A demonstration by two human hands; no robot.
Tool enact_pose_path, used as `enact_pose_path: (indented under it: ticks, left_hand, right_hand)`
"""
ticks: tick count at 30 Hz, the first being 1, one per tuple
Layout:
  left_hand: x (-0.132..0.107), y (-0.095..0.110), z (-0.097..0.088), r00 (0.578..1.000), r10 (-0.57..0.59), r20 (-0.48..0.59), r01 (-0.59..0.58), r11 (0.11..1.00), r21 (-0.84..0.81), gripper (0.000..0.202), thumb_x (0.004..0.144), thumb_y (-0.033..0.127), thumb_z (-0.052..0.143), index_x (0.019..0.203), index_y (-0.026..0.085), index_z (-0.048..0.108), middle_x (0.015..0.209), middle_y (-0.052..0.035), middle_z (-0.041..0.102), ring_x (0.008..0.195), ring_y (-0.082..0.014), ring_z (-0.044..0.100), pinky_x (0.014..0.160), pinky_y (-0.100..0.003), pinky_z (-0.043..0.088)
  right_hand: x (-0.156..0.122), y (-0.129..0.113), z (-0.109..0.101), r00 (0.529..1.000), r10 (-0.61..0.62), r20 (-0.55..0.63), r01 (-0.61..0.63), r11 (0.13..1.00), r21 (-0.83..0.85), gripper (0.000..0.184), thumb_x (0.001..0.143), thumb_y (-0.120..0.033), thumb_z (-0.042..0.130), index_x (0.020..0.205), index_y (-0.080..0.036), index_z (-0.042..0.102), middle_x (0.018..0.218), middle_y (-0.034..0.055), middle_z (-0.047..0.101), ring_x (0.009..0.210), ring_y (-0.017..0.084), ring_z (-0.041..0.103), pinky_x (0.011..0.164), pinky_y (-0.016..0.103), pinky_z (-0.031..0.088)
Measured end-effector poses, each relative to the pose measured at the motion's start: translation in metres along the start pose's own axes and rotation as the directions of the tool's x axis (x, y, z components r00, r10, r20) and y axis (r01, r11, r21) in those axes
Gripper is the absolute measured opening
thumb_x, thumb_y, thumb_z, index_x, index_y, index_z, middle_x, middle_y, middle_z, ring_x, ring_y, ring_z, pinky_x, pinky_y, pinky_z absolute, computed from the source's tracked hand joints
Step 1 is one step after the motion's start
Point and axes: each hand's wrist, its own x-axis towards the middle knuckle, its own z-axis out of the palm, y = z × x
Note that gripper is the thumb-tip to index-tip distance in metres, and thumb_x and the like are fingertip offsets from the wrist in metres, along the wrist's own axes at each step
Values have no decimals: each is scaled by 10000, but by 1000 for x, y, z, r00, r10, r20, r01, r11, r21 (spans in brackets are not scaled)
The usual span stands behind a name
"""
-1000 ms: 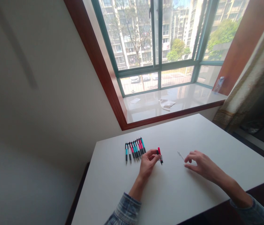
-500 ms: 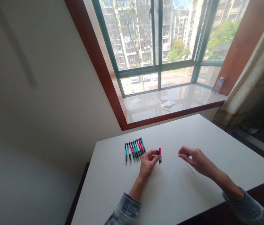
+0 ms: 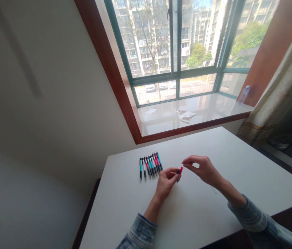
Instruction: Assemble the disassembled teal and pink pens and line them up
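My left hand (image 3: 167,179) is closed on a pen barrel with a red end (image 3: 181,170) and black parts, tilted up to the right. A dark piece with a clip sits beside the barrel in the same fingers. Just above the red end, my right hand (image 3: 200,169) has thumb and forefinger nearly together in a pinch; whatever is between the tips is too small to make out. Under my right wrist lies a thin rod like a pen refill (image 3: 214,189), mostly hidden by the arm. Several teal, red and white click pens (image 3: 150,166) form a row left of my hands.
The white table (image 3: 187,214) stands against the wall below a window. On the sill (image 3: 161,124) are a crumpled white cloth (image 3: 186,115), a piece of paper (image 3: 150,111) and a clear bottle (image 3: 244,95). A curtain (image 3: 267,103) hangs at the right.
My right hand has moved left, away from the thin rod, up to the red end of the barrel. The barrel in my left hand now leans further right.
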Motion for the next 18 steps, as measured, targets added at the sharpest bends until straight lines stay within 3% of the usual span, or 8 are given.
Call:
enact_pose_path:
  ticks: [8, 12, 18]
  left_hand:
    - [-1, 5, 2, 1000, 1, -4, -1, 1000, -11, 345, 738, 407, 858, 950, 139, 807, 800, -86, 748, 699, -174, 647, 669, -283, 504]
    - [-1, 8, 1, 997, -6, -71, 5, 1000, -7, 323, 707, 405, 881, 891, 149, 811, 873, -97, 769, 784, -198, 681, 763, -309, 539]
    - [-1, 10, 1, 996, -16, -90, 12, 999, -45, 353, 686, 418, 896, 893, 148, 805, 879, -96, 770, 816, -209, 687, 811, -329, 539]
  right_hand:
    - [-3, 4, 6, 1000, -10, 12, 10, 1000, -15, 243, 968, -446, 607, 1023, -265, 761, 953, 39, 779, 822, 215, 710, 765, 347, 582]
    - [-12, 17, -11, 986, 130, -101, -141, 984, -108, 254, 967, -455, 588, 996, -259, 747, 871, 30, 768, 779, 216, 702, 718, 340, 564]
    - [-43, 40, -27, 962, 267, -61, -272, 904, -330, 240, 948, -443, 578, 906, -258, 725, 785, 24, 737, 704, 213, 679, 667, 326, 506]
